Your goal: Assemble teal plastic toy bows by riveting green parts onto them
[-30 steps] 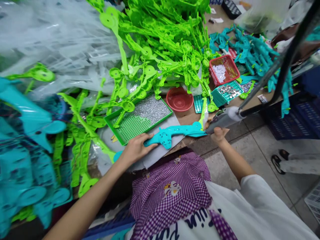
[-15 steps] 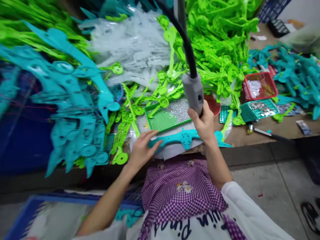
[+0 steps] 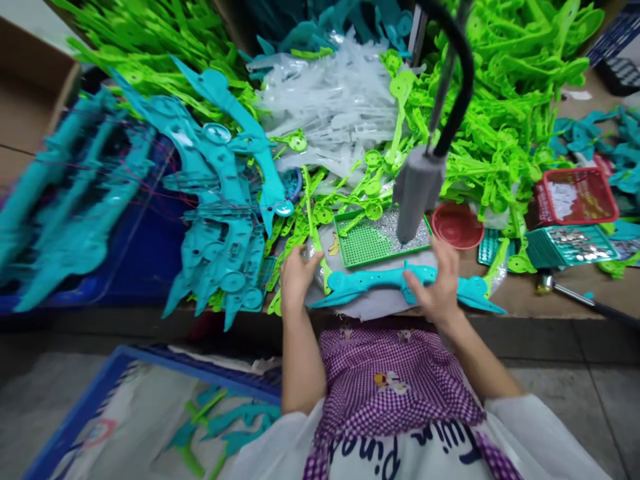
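A long turquoise plastic part point(image 3: 373, 280) lies crosswise at the table's front edge. Over its right half is my right hand point(image 3: 440, 287), open, with thumb and fingers apart; whether it touches the part I cannot tell. A grey electric screwdriver point(image 3: 420, 190) hangs free on its black cord, just above that hand. Beyond the left end of the part, my left hand point(image 3: 297, 277) is raised, fingers bent and apart, close to some lime-green plastic parts point(image 3: 314, 230). Behind the turquoise part stands a green tray point(image 3: 363, 250) of small silvery pieces, probably screws.
Turquoise parts point(image 3: 215, 200) are stacked at left, with pale translucent pieces point(image 3: 325, 100) and lime-green heaps behind. To the right stand a red bowl point(image 3: 457, 227), a red basket point(image 3: 580, 197), a teal tray point(image 3: 565, 245) and a hammer point(image 3: 570, 293). A blue crate point(image 3: 115, 373) sits low at left.
My right hand has let go of the screwdriver and come down over the turquoise part. My left hand has left the part's left end. The view has shifted left.
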A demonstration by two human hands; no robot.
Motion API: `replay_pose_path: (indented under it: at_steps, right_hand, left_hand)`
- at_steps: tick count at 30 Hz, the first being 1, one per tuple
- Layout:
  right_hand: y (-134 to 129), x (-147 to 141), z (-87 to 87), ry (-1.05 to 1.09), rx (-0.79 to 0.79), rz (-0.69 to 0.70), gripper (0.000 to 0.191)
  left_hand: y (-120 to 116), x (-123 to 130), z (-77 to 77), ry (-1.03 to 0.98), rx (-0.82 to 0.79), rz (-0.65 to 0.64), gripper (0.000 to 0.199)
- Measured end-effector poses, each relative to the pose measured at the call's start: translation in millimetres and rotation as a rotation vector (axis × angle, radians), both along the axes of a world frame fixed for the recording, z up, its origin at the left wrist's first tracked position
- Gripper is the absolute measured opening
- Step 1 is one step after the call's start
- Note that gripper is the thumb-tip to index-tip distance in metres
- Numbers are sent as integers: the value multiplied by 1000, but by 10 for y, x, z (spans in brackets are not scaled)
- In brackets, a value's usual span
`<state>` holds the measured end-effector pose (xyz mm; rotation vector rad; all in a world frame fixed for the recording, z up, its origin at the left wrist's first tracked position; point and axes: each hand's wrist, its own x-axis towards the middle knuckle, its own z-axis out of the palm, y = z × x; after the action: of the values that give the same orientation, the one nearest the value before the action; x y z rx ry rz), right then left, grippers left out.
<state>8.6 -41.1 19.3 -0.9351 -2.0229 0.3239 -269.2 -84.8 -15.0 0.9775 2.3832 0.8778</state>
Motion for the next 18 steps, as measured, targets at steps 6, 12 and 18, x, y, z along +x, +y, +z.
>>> replay_pose_path:
  at_steps: [6, 12, 18]
  right_hand:
    - [-367, -328, -311, -689, -40, 399, 64]
    - [-238, -471, -281, -832, -73, 601, 51]
    - [-264, -339, -216, -740, 8, 583, 49]
  left_hand:
    - [-261, -20, -37, -173, 39, -86, 68]
    - [38, -236, 165, 9, 15, -44, 59]
    - [90, -338, 339, -260, 239, 73, 48]
